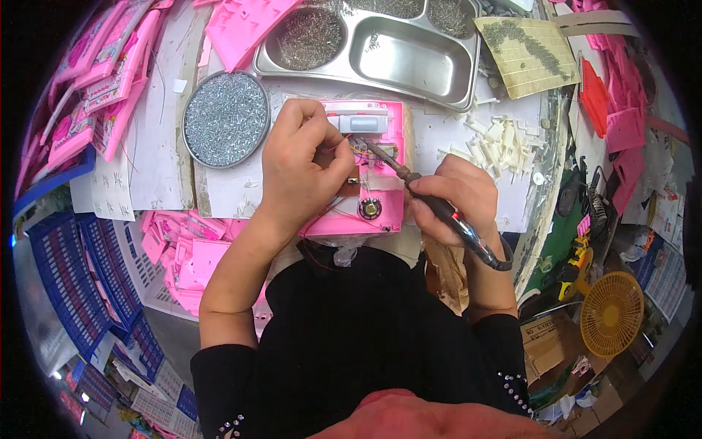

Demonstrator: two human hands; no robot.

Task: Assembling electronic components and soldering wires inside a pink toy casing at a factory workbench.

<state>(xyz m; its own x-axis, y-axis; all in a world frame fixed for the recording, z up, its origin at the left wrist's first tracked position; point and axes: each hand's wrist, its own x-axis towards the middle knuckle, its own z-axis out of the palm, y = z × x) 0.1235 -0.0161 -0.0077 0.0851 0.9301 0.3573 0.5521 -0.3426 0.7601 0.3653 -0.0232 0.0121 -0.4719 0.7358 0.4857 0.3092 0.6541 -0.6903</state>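
A pink plastic housing [392,197] lies open in front of me, with a grey-white block [363,124], a small round speaker [370,208] and thin wires inside. My left hand [303,157] is over its left side, thumb and fingertips pinched on a thin red wire. In my right hand [461,194] is a soldering iron [436,206] with a black handle, held like a pen. Its metal tip points left and down into the housing, by the wires below the grey-white block. The exact contact at the tip is too small to make out.
A round dish of small screws [227,119] stands left of the housing. Behind is a steel compartment tray [417,58] with screws. White plastic pieces [504,143] lie to the right. Pink parts [194,256] fill a crate at lower left; a yellow fan [613,314] stands lower right.
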